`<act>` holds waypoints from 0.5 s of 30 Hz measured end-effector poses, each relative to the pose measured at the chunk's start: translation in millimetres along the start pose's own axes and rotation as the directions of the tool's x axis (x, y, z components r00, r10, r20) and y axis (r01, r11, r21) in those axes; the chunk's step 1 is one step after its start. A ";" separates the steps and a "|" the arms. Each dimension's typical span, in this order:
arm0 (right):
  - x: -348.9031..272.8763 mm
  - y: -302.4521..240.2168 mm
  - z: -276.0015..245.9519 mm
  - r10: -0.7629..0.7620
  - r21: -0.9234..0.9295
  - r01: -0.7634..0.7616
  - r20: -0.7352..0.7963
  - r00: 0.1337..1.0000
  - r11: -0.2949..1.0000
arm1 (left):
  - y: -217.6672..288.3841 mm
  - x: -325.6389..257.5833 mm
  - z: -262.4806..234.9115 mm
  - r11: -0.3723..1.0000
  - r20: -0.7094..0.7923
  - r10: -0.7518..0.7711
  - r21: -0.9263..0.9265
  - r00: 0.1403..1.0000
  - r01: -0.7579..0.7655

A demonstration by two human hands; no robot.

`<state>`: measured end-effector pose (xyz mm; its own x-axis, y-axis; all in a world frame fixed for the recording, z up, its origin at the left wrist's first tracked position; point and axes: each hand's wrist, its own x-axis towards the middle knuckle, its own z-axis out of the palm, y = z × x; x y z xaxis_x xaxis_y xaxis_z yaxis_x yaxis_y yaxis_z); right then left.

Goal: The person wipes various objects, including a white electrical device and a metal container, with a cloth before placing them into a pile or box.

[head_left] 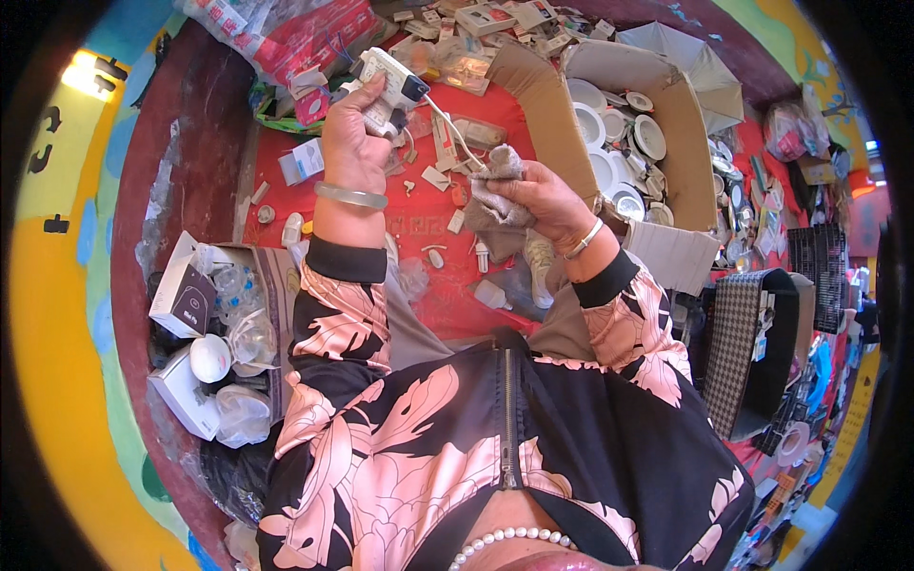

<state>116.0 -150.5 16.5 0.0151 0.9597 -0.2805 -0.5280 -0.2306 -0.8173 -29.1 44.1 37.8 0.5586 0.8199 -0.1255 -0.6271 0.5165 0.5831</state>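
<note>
Left hand point(354, 124) fist-tight around small white boxy device point(386, 88), raised above cluttered red mat point(419, 224); likely light, rigid plastic, best gripped by body | thin white cord point(455, 133) trails rightward | right hand point(543, 195) pinches soft grey cloth point(490, 190) | cardboard box point(666, 105) of round white fittings crowds right.

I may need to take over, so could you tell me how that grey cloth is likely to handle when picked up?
The cloth is bunched in the right hand, so probably floppy and light. It looks soft, unlikely to slip or roll. The left hand holds a white device.
</note>
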 end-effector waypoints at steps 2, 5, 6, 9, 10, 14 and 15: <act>1.1 0.1 3.0 0.013 -0.020 -0.014 -0.069 0.998 1.000 | -3.8 2.3 -0.7 1.000 -0.049 0.000 0.011 0.999 0.001; 3.2 1.6 4.4 0.010 -0.114 -0.029 -0.166 0.986 0.993 | -6.8 4.8 -3.7 0.999 -0.037 -0.027 0.021 0.999 0.027; 3.8 0.9 4.3 0.018 -0.111 -0.040 -0.192 0.981 0.993 | -7.7 5.6 -5.1 0.999 -0.019 -0.040 0.023 0.999 0.040; 5.5 -2.1 2.4 0.033 -0.074 -0.052 -0.229 0.973 0.996 | -10.4 5.1 -4.4 1.000 -0.030 -0.018 0.016 0.999 0.018; 5.2 -3.0 -0.5 0.030 -0.042 -0.040 -0.215 0.976 0.998 | -11.4 4.3 -2.8 1.000 -0.045 -0.007 0.016 0.999 0.008; 8.5 -0.5 -2.9 -0.019 0.106 0.040 -0.192 0.981 0.994 | -12.7 4.5 -5.1 1.000 -0.054 0.013 -0.018 0.998 -0.014; 9.3 0.9 -3.0 -0.014 0.135 0.040 -0.185 0.983 0.990 | -13.0 3.8 -4.6 1.000 -0.046 0.012 -0.024 0.999 -0.013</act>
<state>118.2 -142.2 11.7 0.1792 0.9167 -0.3570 -0.6371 -0.1684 -0.7522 -21.4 41.6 26.0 0.5253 0.8366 -0.1555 -0.6474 0.5115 0.5650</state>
